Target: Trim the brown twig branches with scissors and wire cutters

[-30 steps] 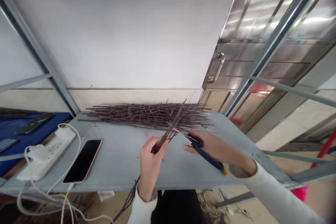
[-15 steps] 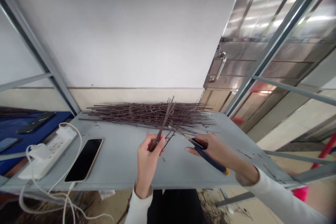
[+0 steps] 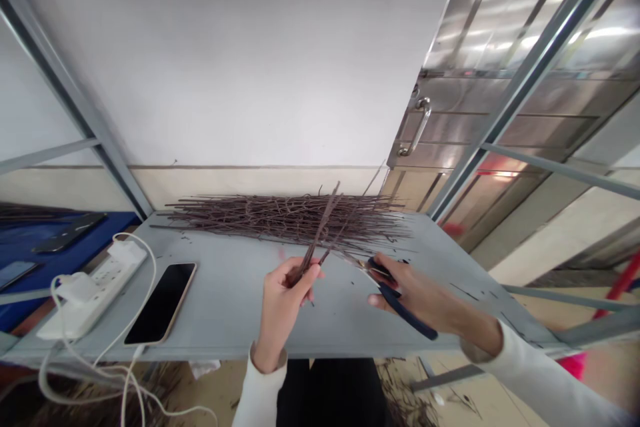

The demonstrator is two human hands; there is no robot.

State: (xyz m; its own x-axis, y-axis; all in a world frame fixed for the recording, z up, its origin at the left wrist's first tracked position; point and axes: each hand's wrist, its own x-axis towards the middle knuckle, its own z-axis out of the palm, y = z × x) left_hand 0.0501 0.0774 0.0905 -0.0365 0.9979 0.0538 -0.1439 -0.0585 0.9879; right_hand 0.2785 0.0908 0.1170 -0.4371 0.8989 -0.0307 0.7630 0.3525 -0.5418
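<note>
My left hand (image 3: pixel 287 297) is closed around a few thin dark twigs (image 3: pixel 323 223), which point up and to the right over a long pile. In my right hand (image 3: pixel 417 290) are scissors with dark blue handles (image 3: pixel 405 312). Their handles are spread apart, and the blurred blades reach left to the twigs just above my left fingers. Behind both hands, the pile of dark twigs (image 3: pixel 250 215) lies lengthwise along the back of the grey table (image 3: pixel 225 307).
At the left are a black-screened phone (image 3: pixel 161 303), a white power strip (image 3: pixel 95 293) with plugs, and loose white cables (image 3: pixel 125 373). Grey metal posts (image 3: pixel 520 83) rise at both sides. Twig scraps (image 3: pixel 465 292) lie at the right.
The scissors' handles have spread wider, and my right hand has shifted slightly right and down. A thin twig now sticks up past the back edge of the pile.
</note>
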